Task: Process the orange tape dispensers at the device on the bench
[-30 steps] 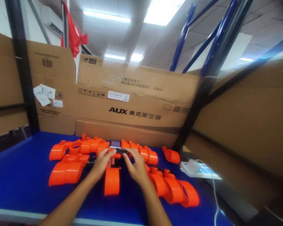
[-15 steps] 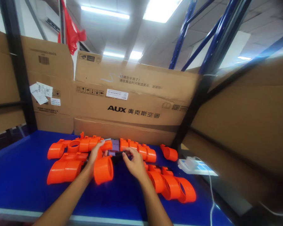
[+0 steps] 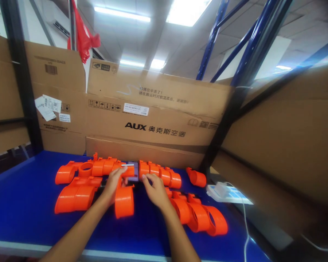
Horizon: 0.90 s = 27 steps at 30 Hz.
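Observation:
My left hand (image 3: 114,183) is closed round an orange plastic part with a round ring (image 3: 124,202) at its lower end. A light strip shows along the held part's upper end, by my thumb. To the right, my right hand (image 3: 154,189) has its fingers curled in, thumb against fingertips; what lies between them, if anything, is hidden. Behind and between the hands lies a phone (image 3: 136,170) with a lit screen, partly covered by the held part. A row of orange ring parts (image 3: 166,177) stands just behind my right hand.
More orange ring parts (image 3: 77,196) lie on the blue tabletop (image 3: 24,203) at left, others (image 3: 199,216) at right. A single orange part (image 3: 198,178) lies near the post. A white power strip (image 3: 226,193) with a cable is at right. Cardboard panels (image 3: 158,109) wall the back.
The orange part in my left hand has moved slightly right and turned, its ring opening less toward me. The dark piece at my right fingertips no longer shows. More of the phone screen is visible.

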### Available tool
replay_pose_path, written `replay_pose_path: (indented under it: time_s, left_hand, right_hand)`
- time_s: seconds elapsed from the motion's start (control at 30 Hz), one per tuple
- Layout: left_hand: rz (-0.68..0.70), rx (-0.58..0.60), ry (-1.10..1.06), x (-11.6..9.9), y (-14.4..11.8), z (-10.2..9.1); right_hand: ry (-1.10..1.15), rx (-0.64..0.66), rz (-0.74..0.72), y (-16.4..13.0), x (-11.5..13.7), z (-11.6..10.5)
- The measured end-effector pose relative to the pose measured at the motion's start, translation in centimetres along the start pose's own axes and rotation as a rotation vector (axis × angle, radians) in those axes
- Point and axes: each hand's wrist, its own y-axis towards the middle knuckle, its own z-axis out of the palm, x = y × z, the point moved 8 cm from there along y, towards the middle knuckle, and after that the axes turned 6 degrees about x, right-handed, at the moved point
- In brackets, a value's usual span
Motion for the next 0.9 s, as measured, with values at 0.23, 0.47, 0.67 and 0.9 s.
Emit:
replay_pose_path:
  time_s: [0.23,0.47,0.67,0.9]
  left_hand:
    - [0.011,0.098,0.117,-0.1,-0.7,1.8]
    - [0.000,0.210,0.177,1.2,-0.6,2.5]
    - [0.002,0.242,0.198,1.3,-0.7,2.9]
    - [0.025,0.299,0.194,0.6,-1.1,3.4]
  right_hand:
    - [0.168,-0.101,-0.012,-0.2,0.7,-0.8]
    - [0.264,-0.141,0.001,0.1,0.6,-0.3]
    - [0.271,-0.158,-0.008,0.3,1.0,-0.4]
    - [0.250,-0.227,0.006,0.0,1.1,-1.2]
